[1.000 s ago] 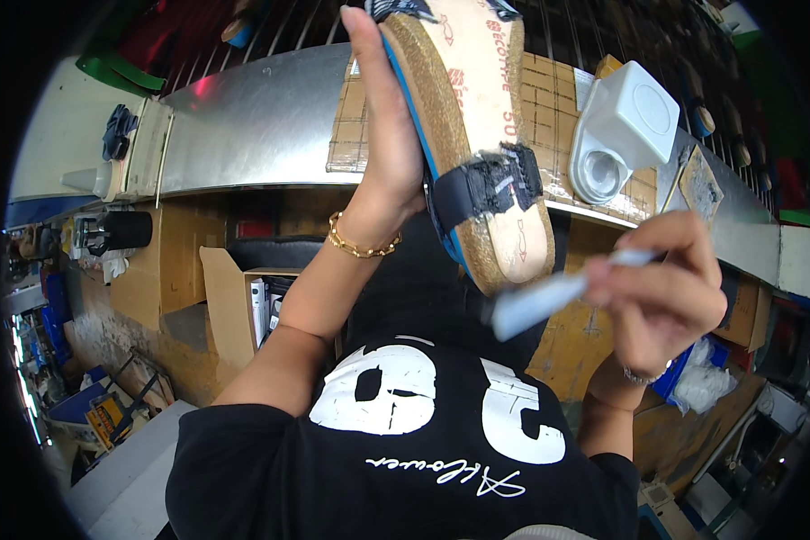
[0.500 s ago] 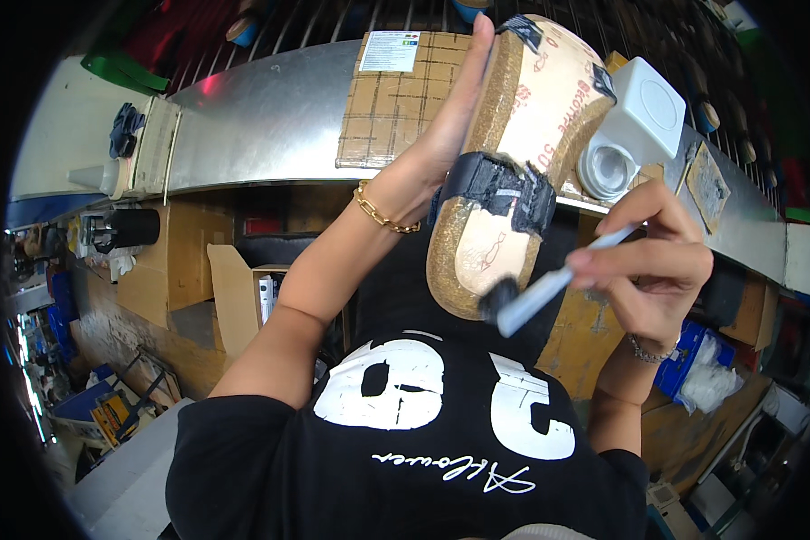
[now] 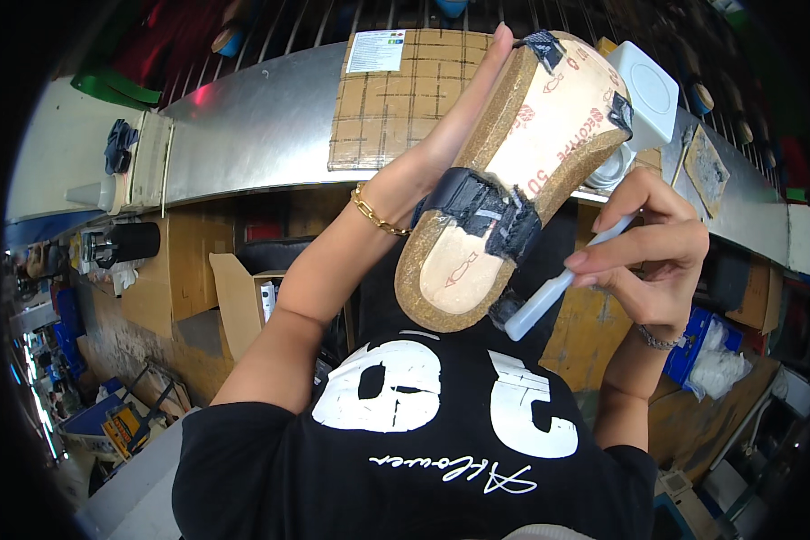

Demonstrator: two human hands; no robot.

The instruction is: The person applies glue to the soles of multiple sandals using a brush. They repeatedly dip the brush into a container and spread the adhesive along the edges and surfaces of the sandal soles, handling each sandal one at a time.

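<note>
An unfinished sandal (image 3: 540,135) is tilted in front of my chest, its underside facing up. It has a cork edge, a pale printed insole board, and dark strap ends folded over and fixed to the board. My left hand (image 3: 450,139) grips it from the left side, one finger stretched along the edge; the other fingers are hidden behind it. Between the fingers and thumb of my right hand (image 3: 652,256) is a pale-handled brush (image 3: 542,304). Its dark bristles lie just right of the sandal's lower end, against my dark clothing; whether they touch the cork, I cannot tell.
A metal-topped bench (image 3: 243,117) runs across the far side, with a flat cardboard sheet (image 3: 378,108) on it. Behind the sandal stands a white plastic container (image 3: 652,94). An open cardboard box (image 3: 238,297) sits below the bench, and a blue bin (image 3: 693,355) at right.
The sandal's lower end has swung left and slightly down, away from the brush. The bristles, formerly over the sandal's lower edge, are now beside it. My right hand has barely moved.
</note>
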